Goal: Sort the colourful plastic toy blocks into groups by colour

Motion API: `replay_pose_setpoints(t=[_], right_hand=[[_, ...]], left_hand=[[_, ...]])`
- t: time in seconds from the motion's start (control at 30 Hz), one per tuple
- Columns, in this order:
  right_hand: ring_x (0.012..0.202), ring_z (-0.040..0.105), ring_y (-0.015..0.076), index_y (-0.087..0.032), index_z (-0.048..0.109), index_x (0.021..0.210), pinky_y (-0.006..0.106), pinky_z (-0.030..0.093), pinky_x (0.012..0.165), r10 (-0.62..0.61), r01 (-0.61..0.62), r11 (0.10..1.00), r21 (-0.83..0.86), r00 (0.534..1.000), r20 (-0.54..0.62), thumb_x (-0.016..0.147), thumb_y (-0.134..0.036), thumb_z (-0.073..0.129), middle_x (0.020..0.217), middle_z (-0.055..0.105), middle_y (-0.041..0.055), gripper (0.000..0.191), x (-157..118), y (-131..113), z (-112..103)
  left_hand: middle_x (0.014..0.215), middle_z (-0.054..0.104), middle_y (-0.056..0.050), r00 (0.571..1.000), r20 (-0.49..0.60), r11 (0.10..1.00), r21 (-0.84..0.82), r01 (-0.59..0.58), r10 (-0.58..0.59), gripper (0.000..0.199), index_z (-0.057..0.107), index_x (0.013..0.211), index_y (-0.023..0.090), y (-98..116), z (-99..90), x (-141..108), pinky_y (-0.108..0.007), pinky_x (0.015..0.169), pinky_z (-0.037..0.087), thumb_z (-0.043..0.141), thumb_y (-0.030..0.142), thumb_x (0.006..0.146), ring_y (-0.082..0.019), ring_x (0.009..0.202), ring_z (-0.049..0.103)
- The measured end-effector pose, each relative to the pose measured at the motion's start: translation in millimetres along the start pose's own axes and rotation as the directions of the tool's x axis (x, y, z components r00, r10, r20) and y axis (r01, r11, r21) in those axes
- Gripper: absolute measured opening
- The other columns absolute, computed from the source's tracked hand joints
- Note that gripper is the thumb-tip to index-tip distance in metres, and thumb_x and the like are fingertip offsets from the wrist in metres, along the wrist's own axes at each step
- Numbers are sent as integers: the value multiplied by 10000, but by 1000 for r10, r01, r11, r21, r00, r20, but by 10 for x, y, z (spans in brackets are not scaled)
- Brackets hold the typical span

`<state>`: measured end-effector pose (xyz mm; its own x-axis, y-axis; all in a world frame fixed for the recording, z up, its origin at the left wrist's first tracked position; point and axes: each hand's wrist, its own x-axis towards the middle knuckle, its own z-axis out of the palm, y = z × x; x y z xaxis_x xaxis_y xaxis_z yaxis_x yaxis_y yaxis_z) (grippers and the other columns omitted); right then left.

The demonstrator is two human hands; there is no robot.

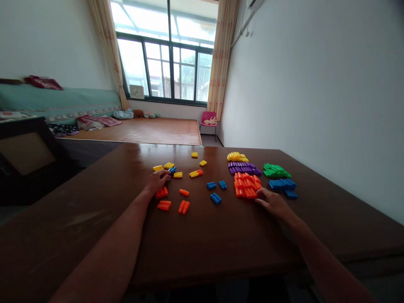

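Small bullet-shaped plastic pieces lie on a dark wooden table (189,244). My left hand (157,181) is at the left group, its fingers closed at the end of a blue plastic piece (172,170). Just under that hand are orange plastic pieces (161,192), partly covered by it. At the right, my right hand (274,203) touches the near right edge of the orange pile (246,186), thumb and fingers apart. Behind that pile lie a purple pile (244,168) and a yellow pile (237,157). A blue pile (282,184) and a green pile (276,170) sit further right.
Loose blue pieces (216,198) lie mid-table, with orange pieces (184,207) to their left. A yellow and orange cluster (196,173) is farther back. Beyond the table stand a bed (158,129), a pink chair (208,118) and a dark cabinet (28,155).
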<state>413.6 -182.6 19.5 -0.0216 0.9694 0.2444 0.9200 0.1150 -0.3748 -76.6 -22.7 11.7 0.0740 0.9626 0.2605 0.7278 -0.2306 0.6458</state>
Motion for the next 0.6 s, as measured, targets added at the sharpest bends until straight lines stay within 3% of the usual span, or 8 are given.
replay_pose_setpoints(t=[0.13, 0.23, 0.33, 0.4, 0.5, 0.6], right_hand=[[799, 653, 216, -201, 603, 979, 304, 476, 693, -18, 12, 996, -92, 998, -67, 831, -453, 554, 917, 696, 75, 296, 107, -268, -155], [849, 638, 206, -201, 613, 988, 303, 476, 722, -191, 185, 978, -102, 980, -60, 879, -412, 502, 964, 685, 79, 262, 355, -736, -137], [943, 613, 196, -197, 628, 1024, 312, 469, 842, -417, 418, 908, -27, 908, 50, 902, -334, 492, 1022, 681, 71, 228, 728, -1284, 150], [1023, 583, 210, -180, 626, 1087, 336, 442, 923, -492, 497, 867, -35, 865, 98, 891, -277, 515, 1086, 671, 84, 246, 1015, -1574, 425], [1133, 529, 235, -162, 580, 1219, 355, 414, 974, -496, 513, 852, -103, 855, 152, 870, -190, 519, 1215, 623, 110, 355, 1429, -1803, 793], [1172, 515, 244, -189, 566, 1248, 347, 428, 950, -441, 473, 869, -142, 873, 210, 853, -145, 521, 1269, 589, 111, 400, 1745, -1831, 1005]], left_hand=[[899, 745, -15, 1000, -11, 1000, -13, -16, 15, 320, 689, 1049, 207, -5, 13, -8, -275, 755, 491, 492, 322, 824, -193, 873, 673], [893, 746, -17, 1000, -16, 1000, -19, -3, 3, 309, 693, 1046, 210, 23, 11, -24, -275, 748, 490, 499, 304, 826, -196, 869, 673], [886, 748, -16, 999, -27, 999, -40, 17, -18, 289, 703, 1029, 217, 64, -1, -47, -273, 746, 488, 517, 285, 818, -196, 860, 673], [883, 748, -14, 999, -31, 998, -55, 21, -22, 284, 704, 1027, 218, 83, -8, -61, -271, 754, 487, 524, 277, 816, -194, 860, 672], [890, 747, -18, 999, -51, 998, -60, 11, -14, 286, 702, 1037, 214, 92, -12, -71, -275, 765, 485, 516, 273, 828, -189, 851, 670], [904, 745, -21, 995, -98, 999, -45, -5, 1, 284, 703, 1038, 215, 99, -6, -60, -275, 762, 485, 508, 280, 841, -186, 834, 669]])
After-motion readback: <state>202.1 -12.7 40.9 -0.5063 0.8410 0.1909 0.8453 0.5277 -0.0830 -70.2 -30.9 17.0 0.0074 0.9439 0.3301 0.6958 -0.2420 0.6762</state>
